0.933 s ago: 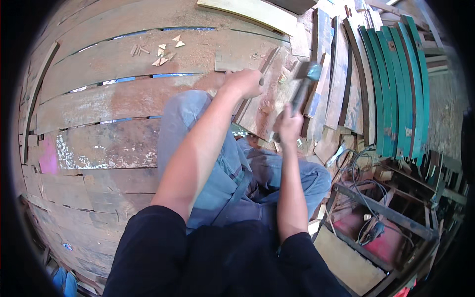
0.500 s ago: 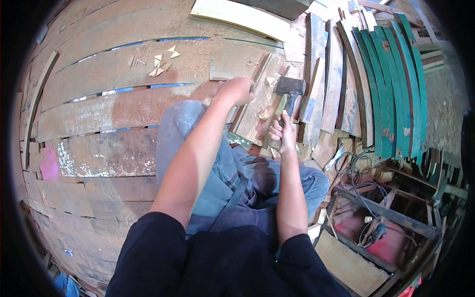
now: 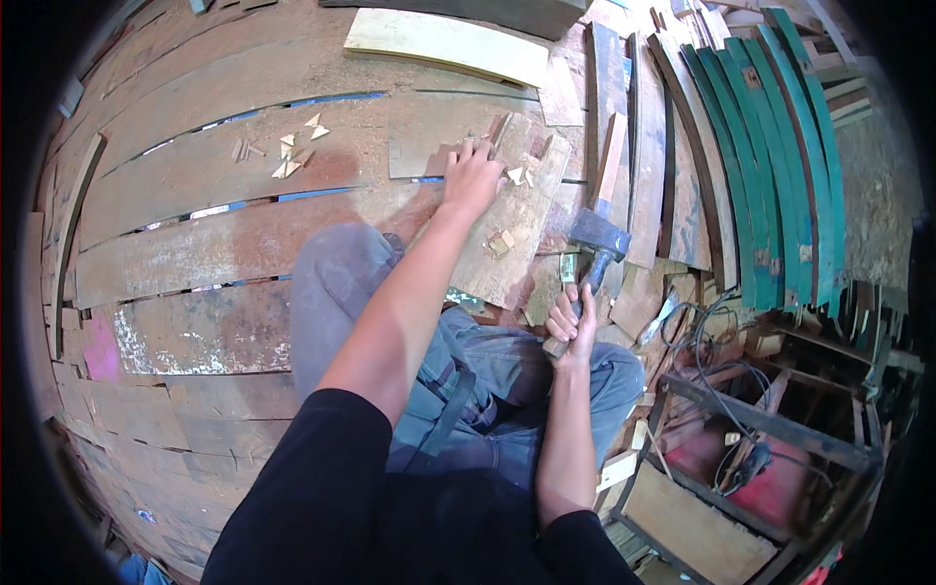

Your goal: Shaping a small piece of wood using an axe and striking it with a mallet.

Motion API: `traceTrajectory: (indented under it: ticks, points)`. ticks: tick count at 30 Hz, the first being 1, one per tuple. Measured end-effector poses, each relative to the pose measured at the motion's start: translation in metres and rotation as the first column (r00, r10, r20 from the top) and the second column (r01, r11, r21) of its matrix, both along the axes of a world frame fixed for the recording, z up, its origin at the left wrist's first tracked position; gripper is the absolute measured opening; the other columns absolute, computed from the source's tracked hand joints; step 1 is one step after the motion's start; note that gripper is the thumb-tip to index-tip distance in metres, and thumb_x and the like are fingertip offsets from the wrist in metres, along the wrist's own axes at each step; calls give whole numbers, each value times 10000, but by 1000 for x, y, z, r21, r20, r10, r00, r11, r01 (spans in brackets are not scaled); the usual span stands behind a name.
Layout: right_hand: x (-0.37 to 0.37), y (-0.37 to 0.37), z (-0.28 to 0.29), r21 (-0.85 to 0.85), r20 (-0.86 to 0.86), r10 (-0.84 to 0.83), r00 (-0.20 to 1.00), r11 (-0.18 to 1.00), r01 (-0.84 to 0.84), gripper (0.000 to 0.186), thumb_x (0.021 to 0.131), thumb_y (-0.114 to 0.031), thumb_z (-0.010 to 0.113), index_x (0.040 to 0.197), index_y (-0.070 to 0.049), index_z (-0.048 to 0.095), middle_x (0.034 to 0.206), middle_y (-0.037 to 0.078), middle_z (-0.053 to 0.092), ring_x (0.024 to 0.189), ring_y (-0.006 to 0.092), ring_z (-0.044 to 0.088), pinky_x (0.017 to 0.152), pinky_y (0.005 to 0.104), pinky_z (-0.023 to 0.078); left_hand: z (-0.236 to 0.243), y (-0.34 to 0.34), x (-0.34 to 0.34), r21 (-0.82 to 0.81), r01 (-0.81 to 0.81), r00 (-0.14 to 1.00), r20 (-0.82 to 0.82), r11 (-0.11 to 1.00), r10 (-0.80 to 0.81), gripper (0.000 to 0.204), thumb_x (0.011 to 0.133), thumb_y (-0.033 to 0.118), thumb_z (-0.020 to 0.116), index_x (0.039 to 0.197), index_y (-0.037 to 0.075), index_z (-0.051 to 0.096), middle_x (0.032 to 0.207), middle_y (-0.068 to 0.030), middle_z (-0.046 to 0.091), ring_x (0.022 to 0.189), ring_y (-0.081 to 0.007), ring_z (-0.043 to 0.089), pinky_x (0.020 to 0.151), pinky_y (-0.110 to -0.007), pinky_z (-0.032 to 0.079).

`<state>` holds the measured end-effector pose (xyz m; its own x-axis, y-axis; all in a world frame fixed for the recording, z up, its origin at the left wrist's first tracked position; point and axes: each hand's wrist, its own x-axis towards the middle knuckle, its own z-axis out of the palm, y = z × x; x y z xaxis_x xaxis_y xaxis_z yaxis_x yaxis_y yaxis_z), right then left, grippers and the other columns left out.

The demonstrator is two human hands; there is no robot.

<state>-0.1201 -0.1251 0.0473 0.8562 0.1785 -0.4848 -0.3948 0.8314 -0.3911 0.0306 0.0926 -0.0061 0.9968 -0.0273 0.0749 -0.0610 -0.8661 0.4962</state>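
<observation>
A rough wooden board lies tilted in front of my crossed legs. My left hand rests over its left side, fingers stretched and apart, beside a narrow wood strip that it partly hides. Several pale wood chips lie just right of the thumb. Another small wood offcut sits lower on the board. To the right of the board, my right hand is wrapped round the wooden handle of what looks like a hatchet. Its dark metal head points away from me, held clear of the board.
Small triangular wood pieces lie on the plank floor at left. A pale thick plank lies ahead. Long boards and green slats are stacked at right. A metal frame with cables stands near my right knee.
My right hand has drawn the hatchet off the board, to the right and nearer to me. My left hand's fingers have spread from a closed grip. The view has shifted slightly.
</observation>
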Motion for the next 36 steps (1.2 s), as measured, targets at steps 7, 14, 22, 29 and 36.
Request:
traceTrajectory:
  ticks: [7,14,22,29,36]
  points:
    - [-5,-6,-11,47,-25,-61,998,997,63,288,1024,-332,421,878,-84,432,531,-32,326,362,47,301,308,197,282,-7,-35,3,-3,134,980,148,991,-132,347,773,239,717,1103,184,624,1161,-6,589,1112,-194,511,916,-426,372]
    - [-3,8,-3,-235,-15,63,998,970,-65,297,1020,-340,432,838,-105,438,523,-46,294,360,39,269,311,201,245,-13,-20,-5,-173,271,961,99,947,-257,407,739,167,756,1128,175,636,1170,8,618,1134,-198,526,972,-421,375]
    - [-3,51,19,-726,-46,262,964,654,-212,337,1023,-287,442,748,-102,379,500,-22,308,351,78,298,316,263,244,12,-4,-9,-274,150,988,20,950,-150,515,757,219,761,1241,222,587,1289,-23,574,1216,-207,499,1041,-462,377]
    - [3,65,12,-789,-46,371,927,556,-261,311,1009,-311,479,780,-120,389,516,-36,304,363,66,283,324,264,238,121,56,-12,-591,169,947,319,789,37,341,849,269,676,1179,196,629,1229,-27,588,1126,-214,552,970,-394,436]
    - [-1,81,8,-801,-89,369,925,526,-287,301,1007,-294,493,772,-121,417,517,-50,333,383,62,304,342,260,242,88,116,-38,-746,-54,972,114,664,207,235,876,208,637,1089,114,666,1041,-20,672,875,-132,604,799,-302,485]
